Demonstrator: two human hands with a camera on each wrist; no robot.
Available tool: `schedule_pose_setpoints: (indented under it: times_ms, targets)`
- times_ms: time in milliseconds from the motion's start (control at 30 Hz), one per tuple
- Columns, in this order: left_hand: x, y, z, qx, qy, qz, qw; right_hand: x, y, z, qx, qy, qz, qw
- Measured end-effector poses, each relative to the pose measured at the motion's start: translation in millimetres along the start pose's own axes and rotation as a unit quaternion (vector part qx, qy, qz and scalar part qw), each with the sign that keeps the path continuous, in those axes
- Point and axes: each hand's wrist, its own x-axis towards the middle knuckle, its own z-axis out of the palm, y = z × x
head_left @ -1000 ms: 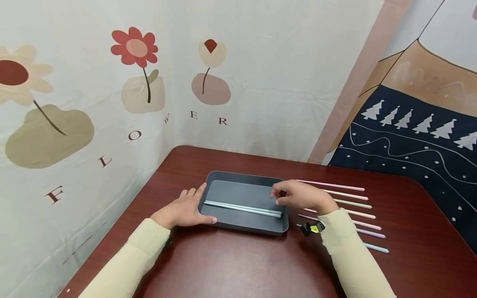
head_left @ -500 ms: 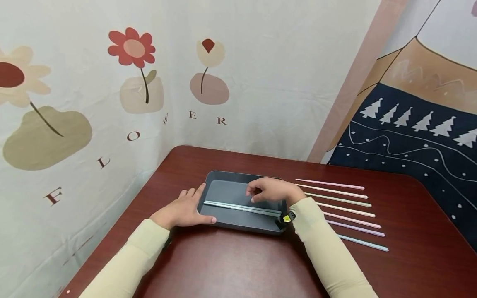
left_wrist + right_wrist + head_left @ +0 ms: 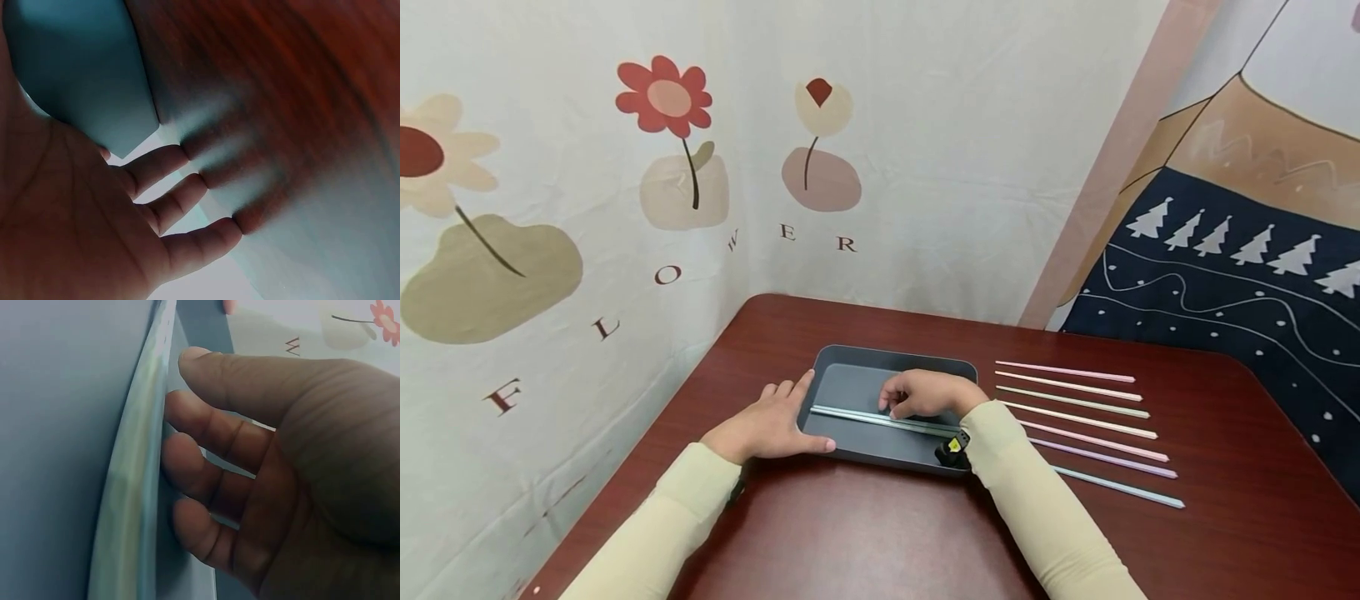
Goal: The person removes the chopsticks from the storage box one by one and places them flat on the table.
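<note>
A dark grey rectangular tray [image 3: 850,379] sits on the table with a pair of pale green-blue chopsticks [image 3: 850,414] lying lengthwise in it. My left hand [image 3: 766,427] rests against the tray's left end, thumb along the near rim. In the left wrist view its fingers [image 3: 200,244] are spread, their tips on the table beside the tray wall. Over the tray is my right hand [image 3: 928,393], fingers loosely bent. The right wrist view shows its fingertips [image 3: 181,453] close beside the chopsticks [image 3: 134,487], with nothing gripped between thumb and fingers; whether they touch is unclear.
Several pastel chopsticks [image 3: 1105,460] in pink, cream, green, purple and blue lie in a spaced row right of the tray. The reddish-brown table [image 3: 865,533] meets a printed curtain [image 3: 940,167] at the back and left.
My right hand has moved left from the tray's right end and lowered to the pair of chopsticks. The left hand has stayed at the tray's left end.
</note>
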Motion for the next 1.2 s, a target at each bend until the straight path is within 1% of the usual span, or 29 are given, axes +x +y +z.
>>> schedule_pose_setpoints:
  times_ms: [233, 500, 667, 833, 900, 1000, 1200]
  targets:
    - [-0.4, 1.1, -1.0, 0.001, -0.004, 0.003, 1.0000, 3.1, 1.6, 2.3, -0.007, 0.003, 0.017, 0.9998]
    - [0.7, 1.5, -0.9, -0.002, -0.007, 0.005, 1.0000, 3.2, 5.2, 6.0, -0.022, 0.043, 0.029, 0.9984]
    - [0.4, 0.9, 0.0, -0.002, -0.006, 0.005, 1.0000, 3.7, 4.8, 7.7, -0.021, 0.048, 0.026, 0.9983]
    - [0.4, 0.2, 1.1, -0.001, -0.003, 0.007, 1.0000, 5.9, 4.3, 9.2, -0.059, 0.047, 0.018, 0.9970]
    - [0.7, 0.1, 1.7, 0.000, -0.003, 0.008, 1.0000, 5.9, 4.2, 9.4, -0.066, 0.047, 0.018, 0.9966]
    - [1.0, 0.2, 2.2, 0.002, -0.005, 0.008, 1.0000, 4.5, 3.6, 8.9, -0.054, 0.047, 0.024, 0.9971]
    - [1.2, 0.8, 1.0, 0.001, -0.006, 0.006, 1.0000, 1.3, 1.6, 3.6, 0.001, 0.051, 0.035, 0.9981]
